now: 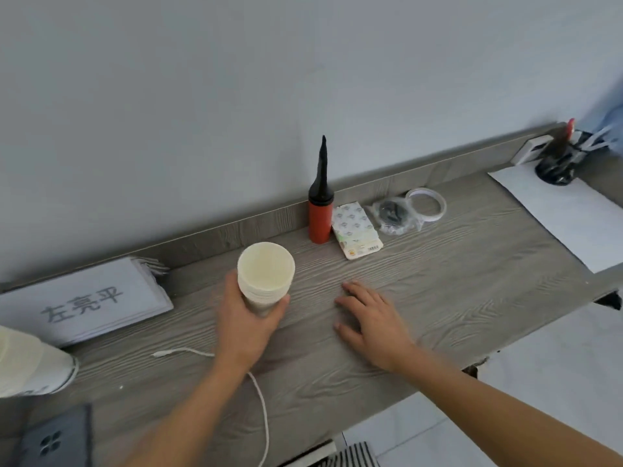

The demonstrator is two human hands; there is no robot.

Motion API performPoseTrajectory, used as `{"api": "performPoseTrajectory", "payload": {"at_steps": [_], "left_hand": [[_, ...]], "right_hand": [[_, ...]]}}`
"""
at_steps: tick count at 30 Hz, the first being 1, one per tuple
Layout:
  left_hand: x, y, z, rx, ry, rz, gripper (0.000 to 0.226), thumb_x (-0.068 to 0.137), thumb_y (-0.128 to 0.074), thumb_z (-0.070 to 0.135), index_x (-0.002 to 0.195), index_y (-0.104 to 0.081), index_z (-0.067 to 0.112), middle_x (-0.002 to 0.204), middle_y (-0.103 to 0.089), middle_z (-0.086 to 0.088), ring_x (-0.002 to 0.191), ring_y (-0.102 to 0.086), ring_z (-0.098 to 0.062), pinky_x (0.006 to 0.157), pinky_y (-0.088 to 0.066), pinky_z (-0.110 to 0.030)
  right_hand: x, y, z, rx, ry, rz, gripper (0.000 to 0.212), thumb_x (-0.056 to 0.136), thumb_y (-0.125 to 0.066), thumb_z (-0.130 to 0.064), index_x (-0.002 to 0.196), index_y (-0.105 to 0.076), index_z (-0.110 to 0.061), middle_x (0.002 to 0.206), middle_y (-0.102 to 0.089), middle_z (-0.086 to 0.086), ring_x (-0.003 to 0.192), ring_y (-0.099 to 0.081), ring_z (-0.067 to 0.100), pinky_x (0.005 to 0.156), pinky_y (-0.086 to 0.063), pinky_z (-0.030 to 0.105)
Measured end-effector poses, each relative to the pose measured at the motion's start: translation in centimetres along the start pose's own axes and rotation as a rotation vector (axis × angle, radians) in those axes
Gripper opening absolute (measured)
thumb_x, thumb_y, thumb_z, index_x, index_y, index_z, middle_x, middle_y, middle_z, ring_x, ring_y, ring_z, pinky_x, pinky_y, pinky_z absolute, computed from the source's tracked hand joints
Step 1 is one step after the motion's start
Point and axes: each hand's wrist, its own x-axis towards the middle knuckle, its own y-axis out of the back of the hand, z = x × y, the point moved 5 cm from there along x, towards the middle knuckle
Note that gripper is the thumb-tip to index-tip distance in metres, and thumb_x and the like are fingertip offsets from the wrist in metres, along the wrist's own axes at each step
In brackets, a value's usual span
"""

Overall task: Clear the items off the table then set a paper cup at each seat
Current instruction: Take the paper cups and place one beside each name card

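The grey wood-grain table [455, 298] is seen running along the wall. A white sheet of paper [566, 214] lies at its right end and a stack of name cards [84, 301] at its left; a wrapped sleeve of cups [30, 362] lies on its side at the left edge of the view.

The left hand [244, 325] is wrapped round a stack of paper cups [264, 278], fingers and thumb curled about the lower part. The stack is tilted, mouth towards the camera, near the table's middle; whether its base touches the surface cannot be told. The right hand [371, 321] is laid palm down on the bare wood just beside it, fingers straight and slightly spread, nothing held.

Behind, a red pump [319, 220] stands upright at the back ledge, with a tissue packet [355, 230] touching it, a tape roll [426, 203] further right, and a white cable [259, 399] trailing under the left forearm.

The cup-fetching step is judged to be in hand, though items remain on this surface. Next, one cup must be peeled off by its rim with the free hand while the stack is kept from being crushed.
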Motion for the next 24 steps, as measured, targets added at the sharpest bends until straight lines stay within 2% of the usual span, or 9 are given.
{"api": "performPoseTrajectory", "payload": {"at_steps": [2, 4, 5, 7, 10, 13, 15, 19, 24], "left_hand": [[-2.5, -1.2, 2.0, 0.061, -0.079, -0.144, 0.075, 0.06, -0.084, 0.039, 0.125, -0.05, 0.028, 0.117, -0.063, 0.007, 0.105, -0.059, -0.012, 0.088, -0.047, -0.03], [-5.3, -2.4, 3.9, 0.103, -0.18, -0.28, 0.069, 0.06, -0.079, 0.047, 0.121, -0.048, 0.043, 0.112, -0.06, 0.016, 0.104, -0.057, -0.006, 0.085, -0.046, -0.024], [-6.6, -3.1, 4.8, 0.119, -0.224, -0.339, 0.066, 0.06, -0.077, 0.05, 0.118, -0.045, 0.051, 0.112, -0.057, 0.021, 0.103, -0.055, -0.003, 0.083, -0.043, -0.019], [-9.3, -4.5, 6.4, 0.162, -0.279, -0.448, 0.065, 0.06, -0.076, 0.053, 0.117, -0.043, 0.054, 0.111, -0.054, 0.023, 0.102, -0.053, -0.003, 0.083, -0.043, -0.019], [-13.1, -6.7, 8.7, 0.245, -0.411, -0.545, 0.066, 0.059, -0.078, 0.051, 0.118, -0.05, 0.039, 0.105, -0.058, 0.014, 0.095, -0.056, -0.007, 0.075, -0.049, -0.026], [-16.8, -9.1, 10.6, 0.305, -0.528, -0.666, 0.069, 0.058, -0.083, 0.043, 0.12, -0.057, 0.028, 0.102, -0.06, 0.009, 0.091, -0.059, -0.012, 0.07, -0.053, -0.037], [-19.1, -10.9, 11.5, 0.336, -0.599, -0.75, 0.073, 0.057, -0.085, 0.041, 0.123, -0.057, 0.025, 0.104, -0.061, 0.007, 0.092, -0.06, -0.014, 0.071, -0.054, -0.037], [-22.9, -14.7, 13.6, 0.354, -0.709, -0.924, 0.078, 0.059, -0.081, 0.046, 0.128, -0.049, 0.032, 0.108, -0.059, 0.008, 0.094, -0.058, -0.013, 0.076, -0.048, -0.026], [-25.9, -20.5, 17.5, 0.379, -0.817, -1.094, 0.076, 0.058, -0.077, 0.05, 0.128, -0.053, 0.033, 0.103, -0.057, 0.011, 0.091, -0.054, -0.009, 0.076, -0.044, -0.022]], "right_hand": [[-1.6, 1.9, 0.1, 0.269, -0.116, 0.016, 0.031, 0.092, -0.059, -0.038, 0.118, -0.066, -0.022, 0.126, -0.064, -0.002, 0.115, -0.058, 0.009, 0.104, -0.044, 0.037], [-4.3, 4.5, 0.4, 0.63, -0.222, 0.095, 0.016, 0.091, -0.064, -0.035, 0.103, -0.071, -0.028, 0.096, -0.074, -0.005, 0.088, -0.068, 0.007, 0.084, -0.056, 0.036], [-5.9, 6.0, 0.8, 0.754, -0.247, 0.164, 0.012, 0.089, -0.065, -0.038, 0.097, -0.072, -0.033, 0.088, -0.075, -0.003, 0.083, -0.07, 0.012, 0.077, -0.057, 0.035], [-9.6, 8.4, 1.6, 0.875, -0.278, 0.271, 0.019, 0.081, -0.065, -0.051, 0.093, -0.072, -0.038, 0.087, -0.075, -0.003, 0.082, -0.071, 0.015, 0.07, -0.056, 0.031], [-15.3, 9.6, 2.8, 0.865, -0.368, 0.324, 0.024, 0.076, -0.068, -0.054, 0.093, -0.072, -0.038, 0.085, -0.074, -0.012, 0.08, -0.069, 0.01, 0.068, -0.057, 0.026], [-20.6, 8.6, 3.6, 0.927, -0.461, 0.375, 0.005, 0.08, -0.077, -0.027, 0.084, -0.074, -0.029, 0.073, -0.072, -0.013, 0.065, -0.063, 0.004, 0.058, -0.051, 0.017], [-24.2, 7.9, 4.4, 0.938, -0.52, 0.429, 0.011, 0.082, -0.077, -0.015, 0.077, -0.074, -0.024, 0.068, -0.07, -0.011, 0.058, -0.059, -0.001, 0.053, -0.045, 0.01], [-31.1, 7.7, 6.5, 0.998, -0.667, 0.543, 0.013, 0.083, -0.075, -0.013, 0.075, -0.074, -0.022, 0.071, -0.071, 0.002, 0.056, -0.058, 0.005, 0.053, -0.049, 0.018], [-38.3, 9.4, 9.6, 1.046, -0.804, 0.724, 0.013, 0.088, -0.069, -0.01, 0.078, -0.071, -0.017, 0.064, -0.069, -0.002, 0.057, -0.06, 0.011, 0.054, -0.051, 0.026]]}}
